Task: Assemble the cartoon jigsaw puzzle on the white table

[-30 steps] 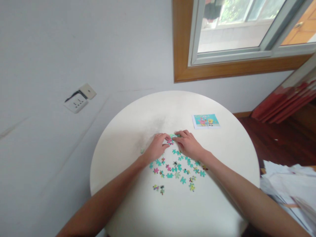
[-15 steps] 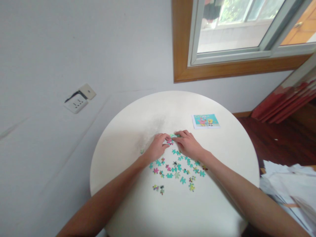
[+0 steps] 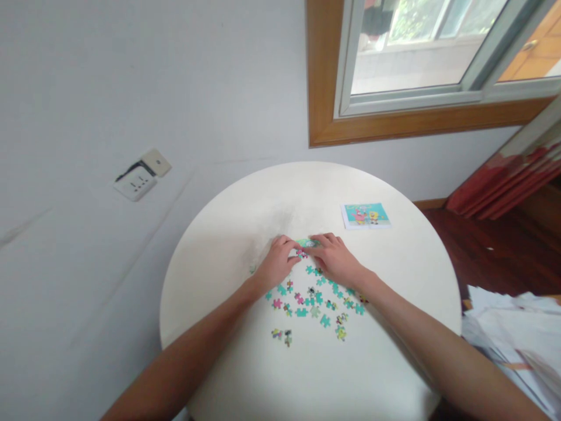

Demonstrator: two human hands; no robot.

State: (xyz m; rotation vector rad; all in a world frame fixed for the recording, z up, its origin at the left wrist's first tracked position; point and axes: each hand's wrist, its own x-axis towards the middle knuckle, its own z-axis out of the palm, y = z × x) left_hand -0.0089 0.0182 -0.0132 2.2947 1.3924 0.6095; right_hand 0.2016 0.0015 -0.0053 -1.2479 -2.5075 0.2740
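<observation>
A pink puzzle piece [image 3: 301, 254] lies on the table at the near edge of a joined green strip of puzzle pieces [image 3: 308, 242]. My left hand [image 3: 280, 259] curls around its left side, thumb and fingertips at the pink piece. From the right, my right hand [image 3: 332, 255] reaches in, its fingertips on the strip and against the pink piece. My fingers partly cover both. Just nearer to me, several loose teal, pink and yellow puzzle pieces [image 3: 301, 313] are scattered flat between my forearms.
A reference picture card [image 3: 366, 216] with cartoon figures lies at the back right of the round white table [image 3: 245, 199]. The wall with a socket [image 3: 135, 183] is at the left, a window [image 3: 407, 52] beyond. Stacked papers [image 3: 517, 333] sit low at the right.
My right fingertips have shifted slightly left at the pink piece, and more of the green strip shows between my hands. The loose pieces and the card stay in place.
</observation>
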